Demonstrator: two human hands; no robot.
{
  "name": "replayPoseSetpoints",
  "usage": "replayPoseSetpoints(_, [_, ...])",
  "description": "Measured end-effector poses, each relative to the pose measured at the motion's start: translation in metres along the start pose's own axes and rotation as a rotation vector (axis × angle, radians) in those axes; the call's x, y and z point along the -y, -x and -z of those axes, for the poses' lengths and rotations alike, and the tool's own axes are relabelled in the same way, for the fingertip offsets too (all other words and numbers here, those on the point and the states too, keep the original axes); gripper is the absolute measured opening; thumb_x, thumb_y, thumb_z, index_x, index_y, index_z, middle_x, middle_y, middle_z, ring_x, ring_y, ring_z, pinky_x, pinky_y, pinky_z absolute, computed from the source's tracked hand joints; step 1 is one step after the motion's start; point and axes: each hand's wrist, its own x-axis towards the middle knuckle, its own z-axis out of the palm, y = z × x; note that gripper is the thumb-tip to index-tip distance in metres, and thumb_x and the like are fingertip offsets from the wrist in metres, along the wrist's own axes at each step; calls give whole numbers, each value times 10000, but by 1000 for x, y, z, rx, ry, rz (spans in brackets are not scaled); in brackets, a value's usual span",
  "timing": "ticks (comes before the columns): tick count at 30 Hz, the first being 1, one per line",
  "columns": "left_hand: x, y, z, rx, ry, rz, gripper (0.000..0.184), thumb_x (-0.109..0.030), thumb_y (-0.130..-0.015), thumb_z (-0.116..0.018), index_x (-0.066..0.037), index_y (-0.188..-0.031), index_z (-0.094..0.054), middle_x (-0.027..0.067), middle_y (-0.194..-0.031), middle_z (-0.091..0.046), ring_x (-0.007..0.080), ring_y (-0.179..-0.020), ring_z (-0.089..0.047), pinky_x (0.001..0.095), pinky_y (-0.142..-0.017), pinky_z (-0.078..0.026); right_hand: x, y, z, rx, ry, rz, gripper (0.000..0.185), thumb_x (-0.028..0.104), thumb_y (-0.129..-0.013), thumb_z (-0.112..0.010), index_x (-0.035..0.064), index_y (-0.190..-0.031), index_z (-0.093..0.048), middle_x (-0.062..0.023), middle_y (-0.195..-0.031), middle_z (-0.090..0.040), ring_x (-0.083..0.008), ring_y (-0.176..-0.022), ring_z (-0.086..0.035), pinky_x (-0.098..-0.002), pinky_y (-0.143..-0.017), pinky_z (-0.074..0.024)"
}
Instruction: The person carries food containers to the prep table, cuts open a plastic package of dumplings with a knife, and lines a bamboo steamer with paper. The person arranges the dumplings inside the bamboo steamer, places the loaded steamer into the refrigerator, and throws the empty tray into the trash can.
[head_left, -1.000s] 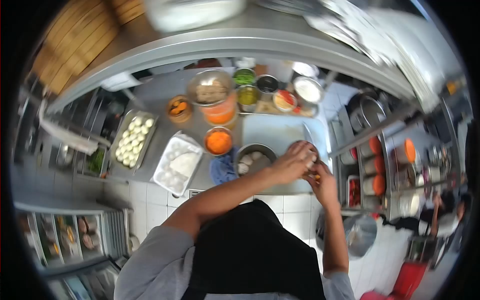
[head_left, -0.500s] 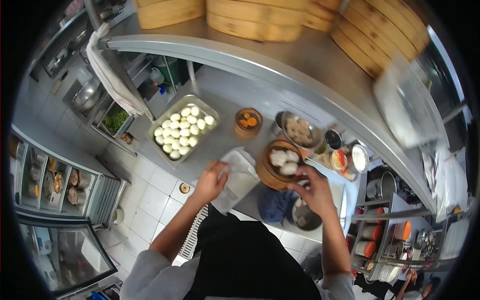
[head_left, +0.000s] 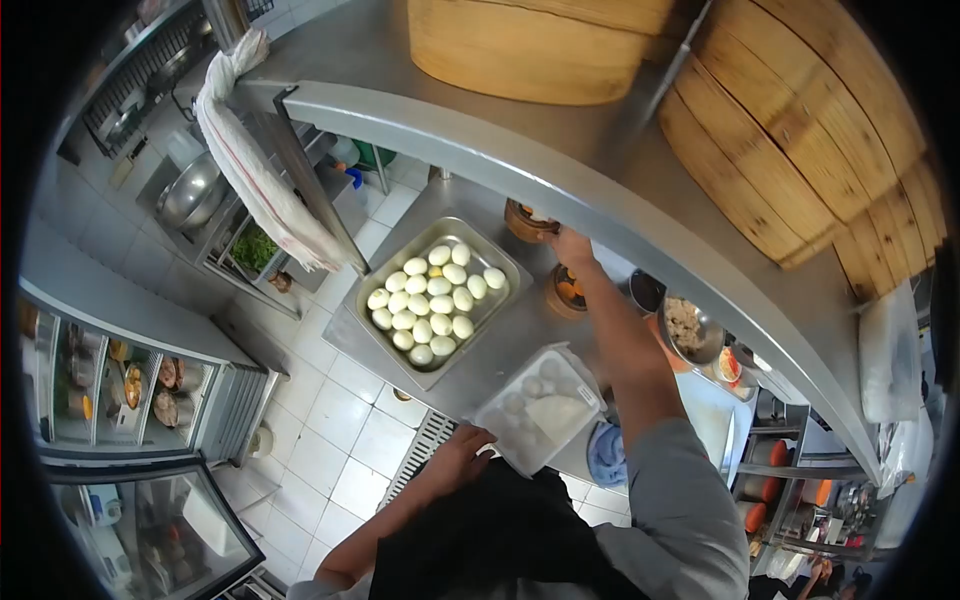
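Note:
My right hand (head_left: 568, 247) reaches far across the counter and grips the rim of a small bamboo steamer (head_left: 524, 222), partly under the shelf edge. Orange and white food shows inside it. Close in front sits a second small bamboo steamer (head_left: 566, 291) with orange pieces. My left hand (head_left: 458, 462) hangs near my apron with fingers apart, holding nothing. Just beyond its fingertips is a plastic container (head_left: 517, 440) with round white pieces and a white sheet in it. To the left stands a metal tray (head_left: 372, 333) of peeled boiled eggs (head_left: 430, 305).
Overhead, a metal shelf (head_left: 370, 130) crosses above the counter, carrying large bamboo steamers (head_left: 530, 50). A metal bowl of minced filling (head_left: 684, 325) and small toppings stand at right. A blue cloth (head_left: 606, 455) lies by the front edge. An open fridge door (head_left: 150, 530) is at left.
My right hand has carried the steamer from the right to the back of the counter. My left hand has drawn down toward my apron. The view has shifted left.

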Motion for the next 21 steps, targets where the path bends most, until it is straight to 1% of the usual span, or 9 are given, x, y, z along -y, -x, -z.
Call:
replayPoseSetpoints(2, [-5,-6,14,-28,19,19,290,-111,-882,-680,-59,-1166,-657,144,-1163,-619,331,-1078,-621,410,-940,-522,-5,-9,-16,53,146,-98,327,167,-818,-787,29,-1068,-626,-142,-922,-692,-256,-834,-668,-393,-764,-529])
replayPoseSetpoints(7, [-16,-62,20,2,16,-118,391,-107,-917,-641,-56,-1298,-571,192,-1281,-563,385,-1145,-569,442,-958,-502,-27,8,-22,-104,217,-12,308,171,-832,-774,32,-1071,-637,-133,-916,-691,-244,-849,-664,-386,-773,-526])
replayPoseSetpoints(11, [-8,-150,-3,-80,-180,-354,455,-126,-909,-607,11,-1333,-518,229,-1319,-522,438,-1226,-488,504,-1027,-438,-20,65,17,-217,150,166,294,175,-843,-763,35,-1073,-646,-127,-912,-689,-234,-862,-661,-381,-781,-523])
replayPoseSetpoints(13, [12,-206,-27,-77,-438,-475,480,-142,-884,-611,20,-1328,-524,240,-1339,-502,432,-1269,-453,511,-1063,-399,-3,120,51,-194,59,252,287,177,-849,-758,36,-1075,-651,-124,-909,-689,-230,-868,-660,-378,-785,-522])
replayPoseSetpoints(15, [3,-254,-39,-215,-383,-673,474,-176,-881,-611,2,-1316,-552,248,-1383,-467,424,-1323,-410,519,-1113,-346,55,194,128,195,-432,-161,226,154,-866,-733,43,-1049,-661,-79,-903,-688,-180,-866,-655,-343,-781,-523])
replayPoseSetpoints(16, [3,-268,-49,-185,-503,-611,471,-184,-903,-600,19,-1324,-541,252,-1445,-421,441,-1367,-365,531,-1124,-331,63,229,165,147,-403,-227,226,154,-866,-733,43,-1049,-661,-79,-903,-688,-180,-866,-655,-343,-781,-523])
replayPoseSetpoints(18, [13,-284,-67,-146,-634,-497,449,-172,-909,-598,21,-1311,-554,245,-1472,-401,451,-1388,-346,555,-1131,-311,67,297,225,413,-375,-174,192,156,-905,-692,28,-1046,-669,-78,-938,-710,-183,-856,-670,-340,-804,-530])
replayPoseSetpoints(20, [15,-289,-76,-114,-640,-466,429,-153,-893,-608,5,-1291,-578,234,-1437,-428,443,-1364,-373,566,-1127,-305,47,370,265,245,-609,-587,181,6,-842,-681,6,-1020,-648,-31,-918,-678,-120,-883,-640,-291,-785,-524])
replayPoseSetpoints(21, [12,-285,-76,-86,-665,-462,430,-140,-891,-609,0,-1295,-568,226,-1437,-428,434,-1367,-372,564,-1109,-323,23,406,278,125,-449,-513,195,-35,-832,-660,-11,-1025,-645,-53,-925,-686,-129,-873,-650,-279,-771,-533])
